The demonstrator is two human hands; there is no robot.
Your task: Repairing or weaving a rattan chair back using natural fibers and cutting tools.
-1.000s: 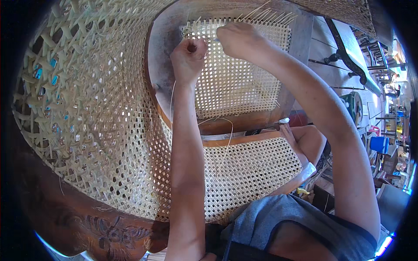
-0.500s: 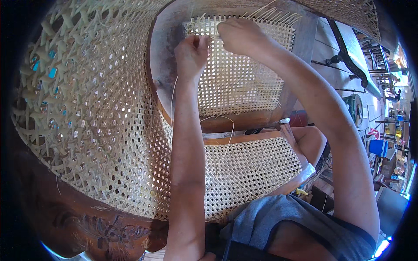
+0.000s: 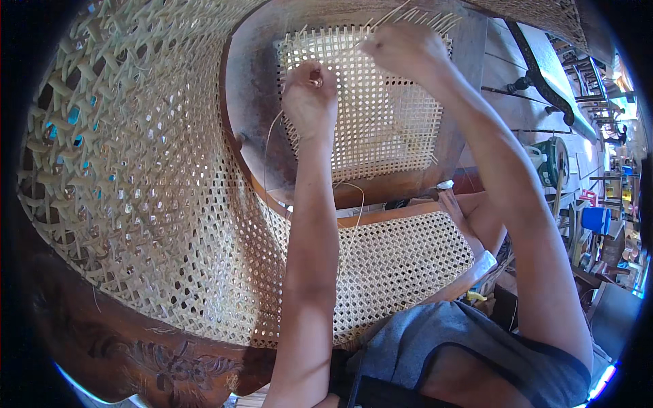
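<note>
- While the left hand (image 3: 311,92) is raised over the left part of the woven cane panel (image 3: 388,119), its fingers curl round toward the thumb in a loose ring; whether they pinch a strand, I cannot tell.
- The right hand (image 3: 407,49) is over the panel's upper right part, apart from the left, fingers folded inward and slightly blurred; what it may hold is hidden.
- The panel sits within a wooden frame (image 3: 248,81), beyond the person's lap, with loose cane ends (image 3: 443,23) sticking out along its far edge, toward the right.
- Beside the left wrist, a thin strand (image 3: 267,139) curves down past the frame; another strand (image 3: 362,195) arches toward the nearer side.
- Nearer the body lies a finished-looking cane seat (image 3: 401,262), its holes evenly spaced, just beside the person's grey top (image 3: 415,340).
- At the left, a large curved cane sheet (image 3: 156,177) meets a dark carved rail (image 3: 81,326).
- Well off to the right is a blue bucket (image 3: 596,220).
</note>
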